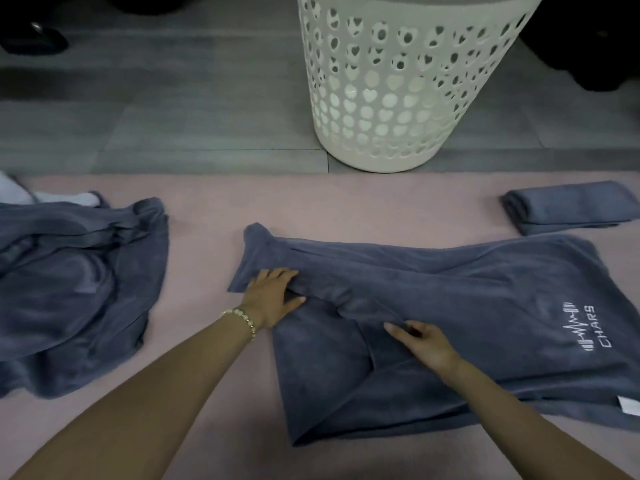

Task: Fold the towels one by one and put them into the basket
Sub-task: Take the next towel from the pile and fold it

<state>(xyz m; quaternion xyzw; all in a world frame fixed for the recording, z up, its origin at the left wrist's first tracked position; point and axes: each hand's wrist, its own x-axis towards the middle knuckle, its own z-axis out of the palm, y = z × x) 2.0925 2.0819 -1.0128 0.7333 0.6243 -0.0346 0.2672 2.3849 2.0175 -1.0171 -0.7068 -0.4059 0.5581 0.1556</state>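
Left grip [273, 299] flat, pressing the towel [467, 299] near its left edge; right grip [424, 344] pinches its middle fold

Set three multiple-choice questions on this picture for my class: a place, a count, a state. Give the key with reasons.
1. Where does the basket stand? A on a table; B on the floor; C on a towel.
2. How many grey-blue towels show? A one; B two; C three.
3. The far-right towel is: A folded; B crumpled; C hanging.
Key: 1 B, its base sits on grey floor. 2 C, left towel, middle towel, far-right towel. 3 A, it lies in neat layers.
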